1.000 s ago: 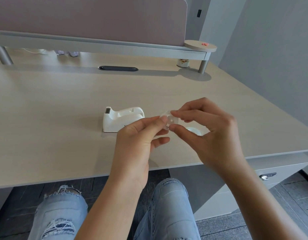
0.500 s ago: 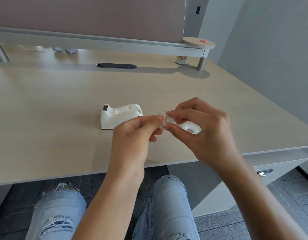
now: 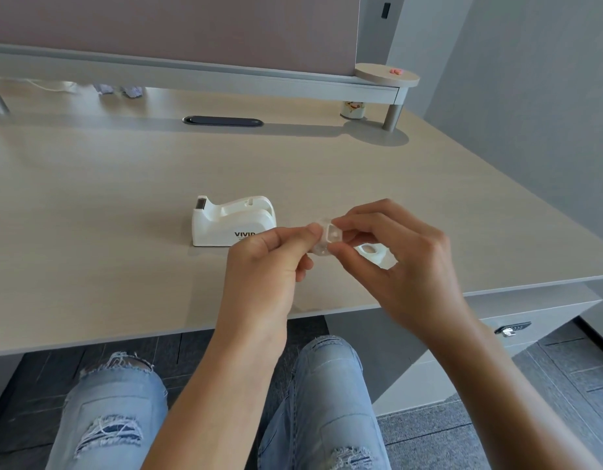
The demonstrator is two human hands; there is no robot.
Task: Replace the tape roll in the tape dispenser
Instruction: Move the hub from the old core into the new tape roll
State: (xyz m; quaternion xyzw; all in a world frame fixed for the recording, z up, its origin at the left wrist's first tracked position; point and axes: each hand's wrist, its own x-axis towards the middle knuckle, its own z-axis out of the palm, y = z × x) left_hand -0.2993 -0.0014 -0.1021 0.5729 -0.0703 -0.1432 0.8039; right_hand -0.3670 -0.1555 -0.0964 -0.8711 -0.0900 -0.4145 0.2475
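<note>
A white tape dispenser [image 3: 234, 220] stands on the desk [image 3: 106, 215] with its cradle empty. Just to its right, above the desk, my left hand [image 3: 269, 262] and my right hand [image 3: 401, 256] pinch a small clear plastic spool with a tape roll [image 3: 327, 239] between thumbs and fingers, one hand on each side. Behind my right hand a second roll of clear tape [image 3: 374, 254] lies flat on the desk, partly hidden by my fingers.
A dark cable slot [image 3: 223, 121] is set in the desk at the back. A raised shelf [image 3: 191, 78] with a round end [image 3: 387, 74] runs along the rear, with a small jar [image 3: 352, 109] under it. A drawer unit [image 3: 530, 320] sits under the right edge.
Both hands have stayed beside the dispenser and have kept working the small spool between the fingertips; it has turned slightly. The roll on the desk has come more into sight.
</note>
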